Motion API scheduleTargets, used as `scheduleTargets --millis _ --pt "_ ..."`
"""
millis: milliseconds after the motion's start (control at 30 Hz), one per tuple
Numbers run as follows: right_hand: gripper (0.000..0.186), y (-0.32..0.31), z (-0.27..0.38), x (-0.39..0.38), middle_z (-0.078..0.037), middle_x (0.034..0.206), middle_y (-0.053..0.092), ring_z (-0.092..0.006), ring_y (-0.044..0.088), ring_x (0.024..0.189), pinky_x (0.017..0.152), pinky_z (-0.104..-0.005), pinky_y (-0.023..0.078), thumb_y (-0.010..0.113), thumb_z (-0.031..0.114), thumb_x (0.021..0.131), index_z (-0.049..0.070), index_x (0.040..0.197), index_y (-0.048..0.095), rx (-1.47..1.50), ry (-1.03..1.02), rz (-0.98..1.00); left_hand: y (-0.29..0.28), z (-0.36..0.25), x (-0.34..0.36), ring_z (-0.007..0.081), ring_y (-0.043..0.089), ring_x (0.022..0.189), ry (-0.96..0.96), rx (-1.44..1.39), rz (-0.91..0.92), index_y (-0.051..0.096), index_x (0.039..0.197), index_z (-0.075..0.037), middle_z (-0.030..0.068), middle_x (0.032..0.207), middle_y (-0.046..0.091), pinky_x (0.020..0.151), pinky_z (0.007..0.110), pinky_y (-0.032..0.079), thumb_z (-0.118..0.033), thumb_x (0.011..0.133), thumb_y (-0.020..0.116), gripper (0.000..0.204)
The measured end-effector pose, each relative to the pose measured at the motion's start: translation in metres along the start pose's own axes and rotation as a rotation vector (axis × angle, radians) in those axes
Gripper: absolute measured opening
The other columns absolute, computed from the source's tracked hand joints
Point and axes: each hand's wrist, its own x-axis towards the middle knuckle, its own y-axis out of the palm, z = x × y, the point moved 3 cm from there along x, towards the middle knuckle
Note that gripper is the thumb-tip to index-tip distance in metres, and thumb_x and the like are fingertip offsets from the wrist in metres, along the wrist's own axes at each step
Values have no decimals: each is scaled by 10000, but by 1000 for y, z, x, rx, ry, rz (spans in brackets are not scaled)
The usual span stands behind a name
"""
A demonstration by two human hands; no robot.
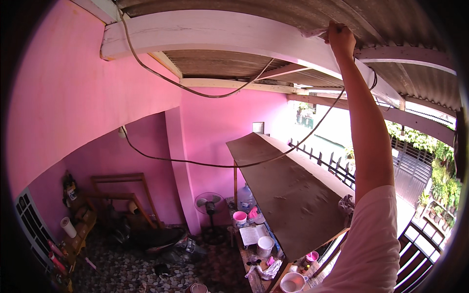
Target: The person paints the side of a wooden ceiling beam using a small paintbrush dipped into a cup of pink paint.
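Note:
My right hand [341, 36] is raised high at the top of the white painted beam [220, 29], its fingers closed on a small pale pink thing [312, 32] against the beam's upper edge, too small to identify. Brown corrugated roofing [400, 34] lies just above it. A dark cable [195, 161] loops below the beam, behind my forearm. My left hand is out of view.
A brown-topped canopy [283, 180] stands below, beside a table holding buckets [265, 243] and trays. A pedestal fan [210, 207], a scooter [161, 234] and wooden frames [117, 178] stand by pink walls. Black railings [420, 259] line the right side.

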Motion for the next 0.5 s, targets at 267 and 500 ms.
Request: scheduleTargets --millis 267,500 --pt "313 -7 17 -17 -216 837 677 -433 648 825 749 -517 519 528 366 919 72 913 637 -511 -336 -180 1 12 1 107 546 820 15 -36 -1 587 1184 -40 10 984 642 729 280 450 -263 735 837 561" --pt "314 30 80 -32 -167 636 647 -329 670 614 609 -408 536 561 298 918 18 789 619 42 -329 -93 5 -4 0 141 583 817 -16 69 9 611 1159 -35 28 971 644 717 330 475 -272 723 846 549"
